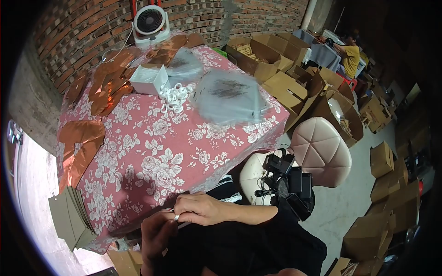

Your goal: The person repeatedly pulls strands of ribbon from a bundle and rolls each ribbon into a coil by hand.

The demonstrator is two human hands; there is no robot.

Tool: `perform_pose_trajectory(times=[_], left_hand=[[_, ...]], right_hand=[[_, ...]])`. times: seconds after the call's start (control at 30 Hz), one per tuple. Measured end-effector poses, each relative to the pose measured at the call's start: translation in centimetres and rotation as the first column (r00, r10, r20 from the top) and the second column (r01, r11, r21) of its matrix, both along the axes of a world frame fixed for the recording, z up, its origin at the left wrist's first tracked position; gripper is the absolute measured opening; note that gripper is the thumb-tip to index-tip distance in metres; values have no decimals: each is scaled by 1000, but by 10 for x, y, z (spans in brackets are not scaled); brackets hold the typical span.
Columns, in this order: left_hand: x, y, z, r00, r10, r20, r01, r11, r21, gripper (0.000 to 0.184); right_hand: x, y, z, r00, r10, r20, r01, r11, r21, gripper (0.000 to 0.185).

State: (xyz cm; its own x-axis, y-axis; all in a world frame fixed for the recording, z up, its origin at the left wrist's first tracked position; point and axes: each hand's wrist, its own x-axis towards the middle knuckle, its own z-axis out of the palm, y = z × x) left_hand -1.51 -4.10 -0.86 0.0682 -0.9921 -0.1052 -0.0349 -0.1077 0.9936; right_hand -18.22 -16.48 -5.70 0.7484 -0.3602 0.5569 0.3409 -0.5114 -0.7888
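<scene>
Just past the near edge of the table [133,138], low over the person's lap, is a small white thing [176,217]. It sits where the two hands meet. The right hand [198,209] has its fingers curled in and pinches it. The left hand [159,227] is in shadow, but its fingers also look bent tight around it. Most of it is hidden, so its full shape is hard to tell.

It looks very light. It may be soft and bendy, like the white loops [174,99] on the table, and it should not break easily. Something so little could slip away, so fingertips on its rim would be the best hold.

Those loops lie in a heap toward the far edge, beside a white box [148,82]. Near the right corner is a pile of see-through bags [230,99]. Shiny copper sheets [85,135] lie along the left edge, and stiff grey boards [69,218] stick out at the near left corner. A fan [150,23] stands at the far edge.

To the right, black gadgets [294,184] sit on a pale chair [322,152]. Farther off, by big cardboard boxes [285,89], sits a person in yellow [352,57].
</scene>
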Motion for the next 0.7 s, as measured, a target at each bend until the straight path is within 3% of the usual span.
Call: perform_pose_trajectory(times=[0.13,0.17,0.23,0.37,0.43,0.47,0.57,0.63,0.7], left_hand=[[8,6,-12,989,16,-144,-9,999,45,10],[7,7,-9,988,65,-141,-58,997,52,10],[1,1,-1,952,237,-193,-251,967,-50,15],[1,-5,-13,940,340,-41,-342,925,-165,24],[-3,-5,-6,968,161,-192,-151,986,66,26],[-6,-9,-1,932,166,-323,-120,980,157,17],[-5,-10,-12,896,243,-372,-163,959,233,15],[-5,-12,-18,886,245,-393,-180,964,194,13],[-5,-14,-19,875,241,-419,-193,969,155,11]], right_hand=[[2,1,-2,999,-1,-39,0,1000,-30,12],[4,2,-2,998,48,-36,-49,999,-23,12],[4,1,-2,999,-42,-29,40,995,-94,12],[5,5,7,999,-36,30,40,989,-145,13],[5,5,15,999,-38,20,41,985,-168,15],[6,3,17,998,-51,24,55,976,-209,14],[8,2,16,996,-71,45,80,968,-239,13],[9,-1,13,995,-79,59,90,969,-228,12],[7,-5,11,993,-115,31,118,985,-122,11]])
